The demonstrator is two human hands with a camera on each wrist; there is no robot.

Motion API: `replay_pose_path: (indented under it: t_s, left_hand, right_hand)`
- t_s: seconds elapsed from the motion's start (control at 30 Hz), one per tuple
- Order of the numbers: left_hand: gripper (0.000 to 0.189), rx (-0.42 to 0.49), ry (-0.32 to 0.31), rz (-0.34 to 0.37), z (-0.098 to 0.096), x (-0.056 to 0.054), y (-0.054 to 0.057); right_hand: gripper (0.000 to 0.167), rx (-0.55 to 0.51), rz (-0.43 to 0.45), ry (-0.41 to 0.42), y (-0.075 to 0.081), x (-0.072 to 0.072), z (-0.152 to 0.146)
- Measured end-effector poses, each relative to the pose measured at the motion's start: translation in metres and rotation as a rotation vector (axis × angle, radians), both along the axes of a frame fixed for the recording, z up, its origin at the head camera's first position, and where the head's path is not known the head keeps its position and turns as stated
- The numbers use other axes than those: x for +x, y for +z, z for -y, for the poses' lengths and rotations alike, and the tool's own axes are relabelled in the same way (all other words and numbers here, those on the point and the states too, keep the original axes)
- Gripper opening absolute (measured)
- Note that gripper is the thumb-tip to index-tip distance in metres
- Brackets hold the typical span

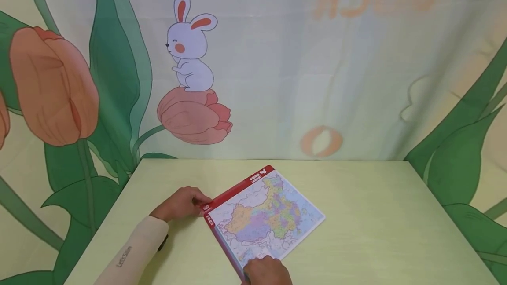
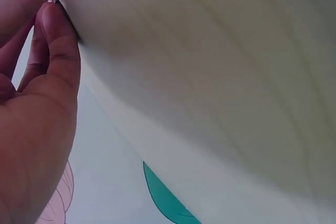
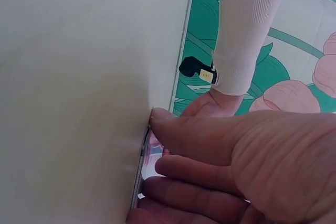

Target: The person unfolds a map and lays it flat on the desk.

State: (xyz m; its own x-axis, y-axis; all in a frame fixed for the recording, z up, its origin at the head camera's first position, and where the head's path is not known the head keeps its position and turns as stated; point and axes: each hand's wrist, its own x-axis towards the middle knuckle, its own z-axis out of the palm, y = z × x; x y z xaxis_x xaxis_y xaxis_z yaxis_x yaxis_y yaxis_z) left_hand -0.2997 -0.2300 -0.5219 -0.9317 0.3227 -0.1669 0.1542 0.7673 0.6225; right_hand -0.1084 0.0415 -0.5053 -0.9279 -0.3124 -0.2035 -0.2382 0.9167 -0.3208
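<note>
A flat map board shows a coloured map of China and has a red border along two sides. It lies at an angle on the table, one corner toward me. My left hand pinches its left corner between thumb and fingers; the left wrist view has these fingers close against the tabletop. At the near corner my right hand grips the board's edge. In the right wrist view the thumb touches the table beside the thin board edge, and the other fingers curl at it.
The pale yellow-green table extends to the right of the board. Behind it hangs a cloth backdrop printed with tulips, leaves and a rabbit. A dark wrist device with a strap is on the left sleeve.
</note>
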Motion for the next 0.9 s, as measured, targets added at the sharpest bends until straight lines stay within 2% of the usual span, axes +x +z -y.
replay_pose_path:
  t_s: [0.1, 0.23, 0.33, 0.47, 0.7, 0.9]
  left_hand:
    - [0.038, -0.007, -0.012, -0.012, 0.000, 0.003, 0.000]
    - [0.037, -0.009, -0.005, -0.009, -0.001, 0.010, 0.001]
    - [0.037, -0.011, 0.000, -0.027, -0.003, 0.017, 0.002]
    - [0.036, -0.053, -0.008, -0.053, -0.008, 0.028, 0.006]
    - [0.035, -0.100, 0.034, -0.040, -0.017, 0.049, 0.010]
    - [0.030, -0.126, 0.045, -0.040, -0.024, 0.067, 0.012]
  right_hand:
    - [0.024, -0.015, -0.009, -0.007, -0.001, -0.001, -0.005]
    - [0.019, -0.075, -0.039, 0.025, -0.003, -0.003, -0.019]
    - [0.013, -0.116, -0.074, 0.066, -0.003, -0.005, -0.032]
    - [0.011, -0.163, -0.112, 0.069, -0.006, -0.007, -0.046]
    - [0.023, -0.235, -0.097, 0.041, -0.009, -0.010, -0.068]
    - [0.025, -0.268, -0.129, 0.025, -0.010, -0.012, -0.088]
